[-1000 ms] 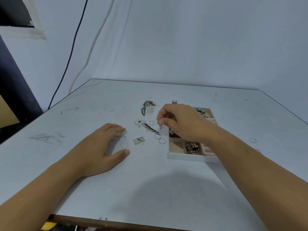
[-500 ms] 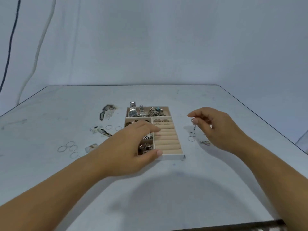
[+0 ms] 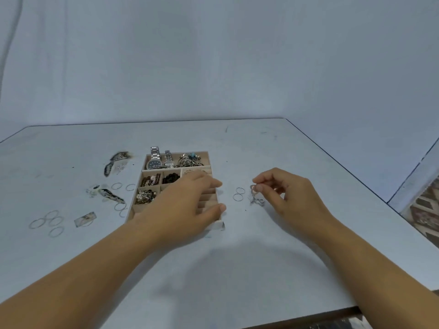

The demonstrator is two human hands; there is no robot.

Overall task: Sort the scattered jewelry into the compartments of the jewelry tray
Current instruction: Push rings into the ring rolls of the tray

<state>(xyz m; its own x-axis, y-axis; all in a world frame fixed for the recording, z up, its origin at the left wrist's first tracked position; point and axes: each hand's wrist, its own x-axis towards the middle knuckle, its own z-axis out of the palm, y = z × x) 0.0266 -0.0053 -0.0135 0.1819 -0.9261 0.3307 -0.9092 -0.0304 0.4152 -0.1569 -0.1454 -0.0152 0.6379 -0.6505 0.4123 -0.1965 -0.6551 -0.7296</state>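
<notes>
The beige jewelry tray point(image 3: 176, 155) sits mid-table, with watches, bangles and dark pieces in its compartments. My left hand point(image 3: 183, 205) lies flat over the tray's ring-slot side, fingers straight. To the right of the tray, my right hand point(image 3: 282, 193) pinches a small silver ring piece point(image 3: 253, 189) just above the table. Two thin rings point(image 3: 239, 194) lie between the tray and that hand. Another small silver piece point(image 3: 257, 201) lies under my right fingers.
Left of the tray lie several thin rings point(image 3: 48, 222), a small clear packet point(image 3: 85, 219), patterned hair clips point(image 3: 111, 195) and more clips point(image 3: 117, 159) farther back. The table's right edge point(image 3: 356, 176) runs diagonally close to my right hand.
My view swung right. My right hand carried the small ring piece from the left of the tray to its right side. My left hand moved from the table onto the tray.
</notes>
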